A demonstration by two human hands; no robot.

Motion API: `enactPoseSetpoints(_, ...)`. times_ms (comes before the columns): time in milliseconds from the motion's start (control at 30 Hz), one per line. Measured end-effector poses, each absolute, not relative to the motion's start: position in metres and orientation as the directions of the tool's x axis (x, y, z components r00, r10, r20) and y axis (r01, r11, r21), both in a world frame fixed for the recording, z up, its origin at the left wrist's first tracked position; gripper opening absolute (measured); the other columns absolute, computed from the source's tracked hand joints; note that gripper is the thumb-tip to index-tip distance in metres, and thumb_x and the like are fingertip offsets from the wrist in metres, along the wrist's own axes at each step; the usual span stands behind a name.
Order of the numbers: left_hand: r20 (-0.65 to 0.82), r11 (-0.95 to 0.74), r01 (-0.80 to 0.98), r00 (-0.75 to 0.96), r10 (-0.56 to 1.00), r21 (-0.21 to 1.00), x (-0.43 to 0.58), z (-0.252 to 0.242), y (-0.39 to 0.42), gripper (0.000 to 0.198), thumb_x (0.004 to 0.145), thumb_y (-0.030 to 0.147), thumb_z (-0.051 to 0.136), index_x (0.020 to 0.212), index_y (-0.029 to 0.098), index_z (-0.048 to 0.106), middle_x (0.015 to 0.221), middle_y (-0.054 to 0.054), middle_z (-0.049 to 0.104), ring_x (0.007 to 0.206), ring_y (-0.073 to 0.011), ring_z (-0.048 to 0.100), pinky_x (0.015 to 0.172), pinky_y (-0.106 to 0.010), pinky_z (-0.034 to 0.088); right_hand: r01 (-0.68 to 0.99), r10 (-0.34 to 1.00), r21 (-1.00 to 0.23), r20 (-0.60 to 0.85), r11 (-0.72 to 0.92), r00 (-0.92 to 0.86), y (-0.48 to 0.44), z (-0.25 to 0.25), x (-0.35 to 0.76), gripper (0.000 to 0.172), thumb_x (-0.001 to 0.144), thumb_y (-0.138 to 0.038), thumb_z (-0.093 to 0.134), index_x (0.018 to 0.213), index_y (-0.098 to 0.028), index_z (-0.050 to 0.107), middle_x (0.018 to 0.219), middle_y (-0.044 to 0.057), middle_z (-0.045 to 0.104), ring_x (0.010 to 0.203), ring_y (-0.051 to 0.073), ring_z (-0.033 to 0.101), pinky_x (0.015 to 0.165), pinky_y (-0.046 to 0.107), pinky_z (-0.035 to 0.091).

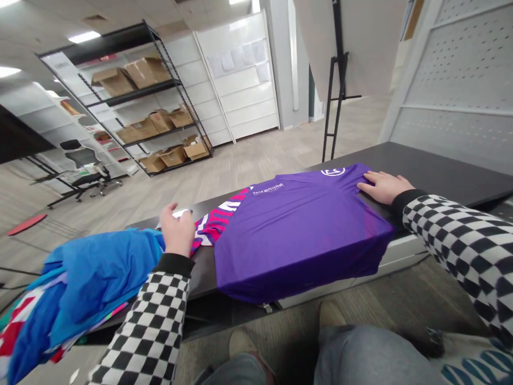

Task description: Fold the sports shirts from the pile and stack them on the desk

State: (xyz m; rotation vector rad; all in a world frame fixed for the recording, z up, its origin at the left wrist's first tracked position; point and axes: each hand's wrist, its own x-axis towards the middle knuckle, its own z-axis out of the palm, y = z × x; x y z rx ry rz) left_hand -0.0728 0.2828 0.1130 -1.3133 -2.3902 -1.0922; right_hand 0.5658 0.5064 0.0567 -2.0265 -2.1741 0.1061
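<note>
A purple T-shirt [296,230] lies spread over the black table, its lower part hanging over the near edge. White print marks its chest, and one sleeve [222,216] is patterned in red, white and purple. My right hand [385,186] rests at the far right end of the shirt, fingers stretched out and touching the purple sleeve. Beside the patterned sleeve, my left hand [178,230] is raised a little above the table with fingers loosely apart and nothing visible in them. A small white object behind it is partly hidden.
A pile of blue and multicoloured clothes [108,262] drapes over the table's left end. The black table [433,171] runs on to the right, beside a white perforated panel [457,91]. Shelving with cardboard boxes [146,72] and an office chair [82,160] stand farther back.
</note>
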Motion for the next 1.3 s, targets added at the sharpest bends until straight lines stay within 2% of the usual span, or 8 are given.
enactPoseSetpoints(100, 0.320, 0.149, 0.887, -0.308, 0.896, 0.437, -0.024, 0.102, 0.304, 0.051, 0.109, 0.038, 0.049, 0.150, 0.017, 0.072, 0.160, -0.016, 0.071, 0.152, -0.0309, 0.064, 0.133, -0.043, 0.046, 0.985, 0.995, -0.162, 0.095, 0.056, -0.041, 0.507, 0.060, 0.569, 0.080, 0.114, -0.065, 0.035, 0.172, -0.014, 0.059, 0.181, 0.021, 0.047, 0.168, 0.042, 0.044, 0.138, 0.067, 0.029)
enactPoseSetpoints(233, -0.012, 0.147, 0.953, -0.149, 0.989, 0.267, 0.029, 0.083, 0.326, 0.080, 0.108, 0.069, 0.050, 0.169, 0.018, 0.059, 0.183, -0.023, 0.047, 0.171, -0.0453, 0.042, 0.139, -0.065, 0.030, 0.962, 0.972, -0.183, 0.086, -0.201, 0.219, 0.512, 0.062, 0.578, 0.072, 0.109, -0.052, 0.036, 0.160, -0.016, 0.073, 0.166, 0.028, 0.063, 0.150, 0.049, 0.063, 0.127, 0.069, 0.042)
enactPoseSetpoints(400, -0.024, 0.172, 0.955, -0.171, 0.985, 0.240, 0.058, 0.080, 0.336, 0.096, 0.099, 0.086, 0.055, 0.171, 0.023, 0.058, 0.184, -0.024, 0.044, 0.169, -0.0552, 0.038, 0.133, -0.073, 0.033, 0.913, 0.908, -0.310, 0.238, -0.265, 0.345, 0.510, 0.059, 0.591, 0.072, 0.101, -0.050, 0.039, 0.158, -0.025, 0.075, 0.157, 0.033, 0.068, 0.151, 0.052, 0.062, 0.126, 0.073, 0.041)
enactPoseSetpoints(500, 0.019, 0.142, 0.958, -0.151, 0.988, 0.250, 0.061, 0.081, 0.340, 0.097, 0.096, 0.086, 0.060, 0.167, 0.020, 0.063, 0.177, -0.025, 0.054, 0.164, -0.0556, 0.045, 0.131, -0.071, 0.036, 0.930, 0.896, -0.367, 0.406, -0.021, 0.181, 0.505, 0.059, 0.591, 0.070, 0.102, -0.053, 0.041, 0.161, -0.030, 0.072, 0.159, 0.026, 0.069, 0.155, 0.045, 0.060, 0.128, 0.058, 0.047)
enactPoseSetpoints(633, 0.126, 0.080, 0.943, -0.126, 0.984, 0.323, 0.041, 0.078, 0.337, 0.097, 0.099, 0.081, 0.061, 0.169, 0.014, 0.059, 0.172, -0.023, 0.060, 0.159, -0.0450, 0.056, 0.134, -0.055, 0.040, 0.948, 0.972, -0.249, 0.179, 0.196, -0.154, 0.507, 0.059, 0.580, 0.069, 0.102, -0.054, 0.046, 0.161, -0.027, 0.070, 0.168, 0.018, 0.065, 0.162, 0.039, 0.055, 0.137, 0.044, 0.040)
enactPoseSetpoints(800, 0.164, 0.287, 0.881, -0.367, 0.915, 0.375, -0.015, 0.077, 0.323, 0.065, 0.109, 0.057, 0.051, 0.157, 0.019, 0.071, 0.162, -0.018, 0.071, 0.148, -0.0384, 0.068, 0.124, -0.048, 0.051, 0.976, 0.984, -0.135, 0.061, 0.172, -0.165, 0.519, 0.052, 0.573, 0.081, 0.109, -0.060, 0.033, 0.174, -0.017, 0.055, 0.183, 0.020, 0.045, 0.174, 0.036, 0.037, 0.145, 0.052, 0.026)
enactPoseSetpoints(1000, 0.059, 0.323, 0.917, -0.345, 0.937, 0.235, -0.055, 0.062, 0.290, 0.073, 0.107, 0.054, 0.052, 0.171, 0.020, 0.060, 0.184, -0.016, 0.048, 0.174, -0.0370, 0.039, 0.138, -0.055, 0.036, 0.991, 0.995, -0.082, -0.009, 0.102, -0.103, 0.525, 0.044, 0.598, 0.090, 0.108, -0.068, 0.030, 0.182, -0.019, 0.043, 0.189, 0.018, 0.033, 0.177, 0.040, 0.029, 0.143, 0.067, 0.027)
enactPoseSetpoints(1300, -0.096, 0.388, 0.911, -0.377, 0.921, 0.139, -0.057, 0.069, 0.270, 0.121, 0.095, 0.099, 0.043, 0.187, 0.021, 0.032, 0.193, -0.018, 0.020, 0.179, -0.0496, 0.019, 0.141, -0.071, 0.024, 0.992, 0.992, -0.037, 0.046, 0.118, -0.116, 0.516, 0.037, 0.623, 0.092, 0.110, -0.071, 0.024, 0.180, -0.015, 0.046, 0.187, 0.018, 0.038, 0.176, 0.039, 0.032, 0.140, 0.070, 0.031)
